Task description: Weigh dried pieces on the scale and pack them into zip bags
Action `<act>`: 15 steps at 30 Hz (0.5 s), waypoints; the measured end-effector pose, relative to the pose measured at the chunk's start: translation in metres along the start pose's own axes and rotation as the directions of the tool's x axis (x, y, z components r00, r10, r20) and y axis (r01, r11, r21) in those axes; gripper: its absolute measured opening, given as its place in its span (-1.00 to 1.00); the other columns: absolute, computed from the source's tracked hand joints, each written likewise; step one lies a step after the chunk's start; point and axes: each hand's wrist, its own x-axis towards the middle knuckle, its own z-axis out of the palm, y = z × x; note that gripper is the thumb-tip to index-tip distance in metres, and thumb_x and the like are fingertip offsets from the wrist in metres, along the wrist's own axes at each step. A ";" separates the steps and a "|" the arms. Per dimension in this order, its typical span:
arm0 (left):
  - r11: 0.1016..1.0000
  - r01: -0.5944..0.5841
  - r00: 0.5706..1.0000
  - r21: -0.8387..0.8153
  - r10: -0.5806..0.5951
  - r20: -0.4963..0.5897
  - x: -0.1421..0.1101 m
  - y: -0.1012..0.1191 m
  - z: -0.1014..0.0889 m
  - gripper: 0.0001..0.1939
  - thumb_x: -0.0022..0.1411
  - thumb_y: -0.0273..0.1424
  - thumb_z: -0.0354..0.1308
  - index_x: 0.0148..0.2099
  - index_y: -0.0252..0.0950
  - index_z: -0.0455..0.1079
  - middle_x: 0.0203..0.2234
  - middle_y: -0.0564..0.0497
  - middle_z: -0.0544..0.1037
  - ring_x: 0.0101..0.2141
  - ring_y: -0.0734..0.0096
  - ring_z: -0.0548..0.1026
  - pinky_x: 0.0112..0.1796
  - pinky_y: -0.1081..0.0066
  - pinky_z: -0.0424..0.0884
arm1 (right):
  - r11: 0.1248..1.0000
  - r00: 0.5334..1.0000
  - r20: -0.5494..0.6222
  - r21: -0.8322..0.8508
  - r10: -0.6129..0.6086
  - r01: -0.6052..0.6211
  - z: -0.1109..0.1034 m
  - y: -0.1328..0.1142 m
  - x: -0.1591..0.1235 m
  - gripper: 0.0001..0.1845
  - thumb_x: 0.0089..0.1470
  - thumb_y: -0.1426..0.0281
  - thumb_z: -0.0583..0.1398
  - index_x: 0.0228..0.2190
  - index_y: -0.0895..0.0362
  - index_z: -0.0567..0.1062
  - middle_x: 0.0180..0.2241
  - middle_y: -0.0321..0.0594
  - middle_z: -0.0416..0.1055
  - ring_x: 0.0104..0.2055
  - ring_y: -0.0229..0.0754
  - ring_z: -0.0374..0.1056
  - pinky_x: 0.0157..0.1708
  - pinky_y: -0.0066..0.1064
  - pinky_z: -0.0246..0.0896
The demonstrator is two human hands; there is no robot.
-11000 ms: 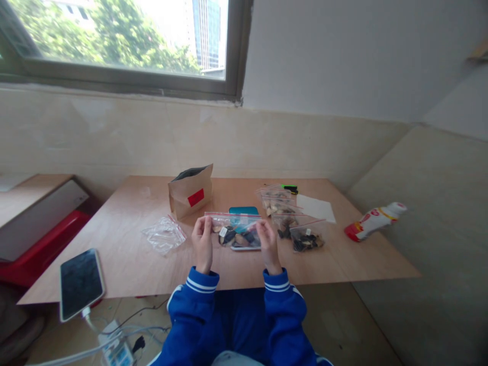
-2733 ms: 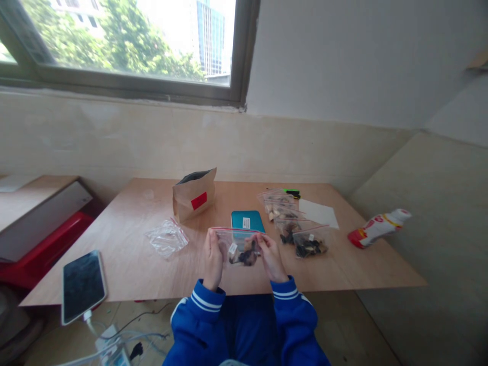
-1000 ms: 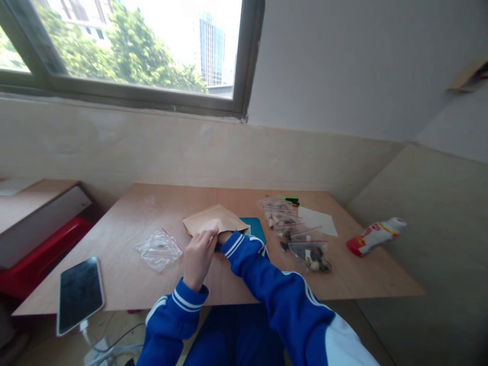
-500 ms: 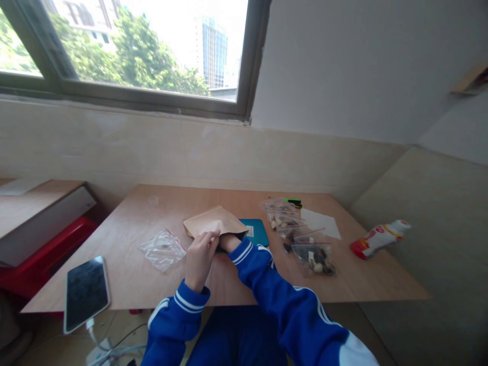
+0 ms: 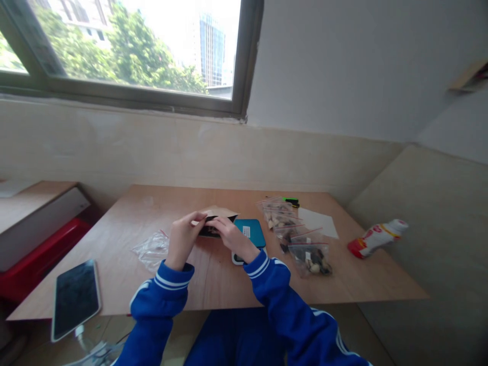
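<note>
A brown kraft paper bag [image 5: 218, 210] lies on the table before me, its dark mouth gaping toward me. My left hand [image 5: 183, 238] pinches the left corner of that mouth between thumb and fingers. Close beside it, my right hand [image 5: 233, 237] has its fingers bent at the upper rim of the mouth; their tips are partly hidden. What lies inside the bag is too dark to make out. Just right of the bag, partly behind my right hand, is a flat teal device with a white label, perhaps a small scale [image 5: 256, 231].
Crumpled clear plastic [image 5: 151, 250] lies left of my hands. To the right are several zip bags [image 5: 313, 262] of dried pieces, white paper [image 5: 317, 221], a green-and-black pen [image 5: 292, 202] and a tilted red-and-white bottle [image 5: 377, 239]. A tablet [image 5: 76, 300] with a cable overhangs the front left edge.
My right hand has come out of the bag and is now at its rim. The bag's mouth has turned more toward me, and my left hand has shifted slightly left and up.
</note>
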 end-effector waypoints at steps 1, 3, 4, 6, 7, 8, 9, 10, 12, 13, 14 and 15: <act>1.000 0.008 1.000 0.008 -0.008 0.004 0.003 0.000 -0.002 -0.79 0.13 -0.23 0.09 -0.34 -0.20 0.50 -0.46 0.07 0.60 -0.51 0.42 0.51 -0.40 0.47 0.40 | 0.999 0.999 -0.044 0.033 -0.004 0.005 -0.001 0.000 0.000 -0.60 0.17 0.62 -0.04 -0.04 0.13 0.40 -0.03 -0.09 0.36 0.09 -0.18 0.24 0.13 -0.26 0.14; 0.999 0.019 1.000 0.026 -0.019 0.012 0.008 0.000 -0.007 -0.79 0.12 -0.23 0.10 -0.33 -0.20 0.51 -0.46 0.08 0.60 -0.50 0.42 0.51 -0.39 0.47 0.40 | 0.993 0.988 -0.153 0.120 0.018 0.000 -0.003 -0.001 0.001 -0.66 0.20 0.54 0.00 -0.06 0.07 0.42 -0.04 -0.16 0.39 0.07 -0.19 0.26 0.12 -0.25 0.16; 0.999 0.022 1.000 0.034 -0.022 0.013 0.010 0.000 -0.009 -0.79 0.11 -0.23 0.10 -0.32 -0.20 0.51 -0.46 0.08 0.60 -0.50 0.42 0.51 -0.39 0.47 0.40 | 0.984 0.974 -0.221 0.177 0.056 -0.017 -0.005 -0.002 0.002 -0.70 0.20 0.49 0.03 -0.08 0.05 0.43 -0.06 -0.18 0.41 0.05 -0.18 0.29 0.11 -0.25 0.17; 0.999 0.024 1.000 0.041 -0.025 0.012 0.013 -0.001 -0.012 -0.79 0.11 -0.24 0.11 -0.32 -0.19 0.51 -0.46 0.09 0.60 -0.51 0.42 0.51 -0.39 0.47 0.40 | 0.943 0.910 -0.369 0.327 0.187 -0.061 -0.011 0.000 0.002 -0.74 0.18 0.39 0.09 -0.09 0.04 0.44 -0.08 -0.20 0.44 0.00 -0.17 0.34 0.05 -0.28 0.23; 0.999 0.028 1.000 0.040 -0.028 0.009 0.014 -0.001 -0.013 -0.80 0.11 -0.24 0.11 -0.32 -0.19 0.51 -0.46 0.09 0.60 -0.52 0.43 0.50 -0.39 0.47 0.40 | 0.906 0.860 -0.432 0.416 0.272 -0.078 -0.014 0.003 0.001 -0.72 0.16 0.35 0.12 -0.08 0.04 0.43 -0.08 -0.19 0.44 -0.03 -0.16 0.36 0.00 -0.30 0.28; 0.999 0.032 0.999 0.038 -0.032 0.004 0.015 -0.002 -0.014 -0.80 0.11 -0.24 0.12 -0.33 -0.19 0.51 -0.46 0.10 0.60 -0.53 0.44 0.49 -0.39 0.48 0.40 | 0.862 0.802 -0.480 0.499 0.356 -0.084 -0.018 0.009 -0.002 -0.68 0.14 0.31 0.14 -0.05 0.05 0.41 -0.08 -0.18 0.45 -0.05 -0.16 0.38 -0.07 -0.32 0.32; 0.999 0.037 0.999 0.034 -0.037 0.000 0.016 -0.002 -0.014 -0.81 0.10 -0.25 0.12 -0.33 -0.19 0.52 -0.46 0.10 0.60 -0.54 0.45 0.49 -0.39 0.48 0.40 | 0.820 0.739 -0.518 0.566 0.430 -0.080 -0.021 0.017 -0.006 -0.63 0.12 0.28 0.15 -0.02 0.06 0.39 -0.08 -0.15 0.45 -0.08 -0.16 0.39 -0.13 -0.35 0.35; 0.999 0.040 0.999 0.031 -0.040 -0.004 0.016 -0.003 -0.014 -0.81 0.10 -0.25 0.13 -0.33 -0.19 0.52 -0.47 0.11 0.60 -0.54 0.46 0.48 -0.39 0.48 0.40 | 0.788 0.681 -0.544 0.610 0.490 -0.080 -0.024 0.027 -0.012 -0.58 0.11 0.25 0.17 0.01 0.08 0.37 -0.08 -0.13 0.45 -0.10 -0.16 0.40 -0.19 -0.37 0.37; 0.999 0.045 0.999 0.027 -0.044 -0.013 0.016 -0.004 -0.015 -0.82 0.10 -0.25 0.14 -0.32 -0.18 0.52 -0.48 0.12 0.60 -0.55 0.47 0.47 -0.40 0.49 0.39 | 0.765 0.595 -0.569 0.631 0.568 -0.128 -0.026 0.054 -0.028 -0.51 0.07 0.23 0.18 0.02 0.13 0.35 -0.10 -0.08 0.45 -0.14 -0.16 0.41 -0.27 -0.39 0.38; 0.999 0.044 0.999 0.024 -0.044 -0.015 0.016 -0.004 -0.015 -0.82 0.09 -0.25 0.15 -0.32 -0.18 0.52 -0.48 0.12 0.60 -0.55 0.47 0.47 -0.41 0.50 0.39 | 0.770 0.584 -0.561 0.610 0.587 -0.188 -0.026 0.069 -0.037 -0.50 0.06 0.22 0.19 0.02 0.16 0.35 -0.11 -0.06 0.46 -0.16 -0.15 0.42 -0.27 -0.38 0.38; 0.999 0.043 0.999 0.021 -0.042 -0.018 0.016 -0.005 -0.014 -0.82 0.10 -0.25 0.15 -0.31 -0.18 0.52 -0.47 0.13 0.60 -0.55 0.47 0.46 -0.41 0.50 0.39 | 0.782 0.592 -0.545 0.566 0.594 -0.263 -0.024 0.083 -0.046 -0.51 0.07 0.23 0.17 0.01 0.18 0.36 -0.11 -0.03 0.46 -0.16 -0.14 0.42 -0.26 -0.35 0.38; 0.999 0.043 0.999 0.018 -0.043 -0.017 0.016 -0.005 -0.014 -0.82 0.10 -0.25 0.15 -0.31 -0.18 0.52 -0.47 0.13 0.59 -0.54 0.48 0.46 -0.41 0.50 0.38 | 0.802 0.618 -0.525 0.490 0.585 -0.342 -0.022 0.096 -0.055 -0.53 0.09 0.24 0.14 0.00 0.21 0.37 -0.11 0.00 0.45 -0.16 -0.13 0.42 -0.23 -0.31 0.37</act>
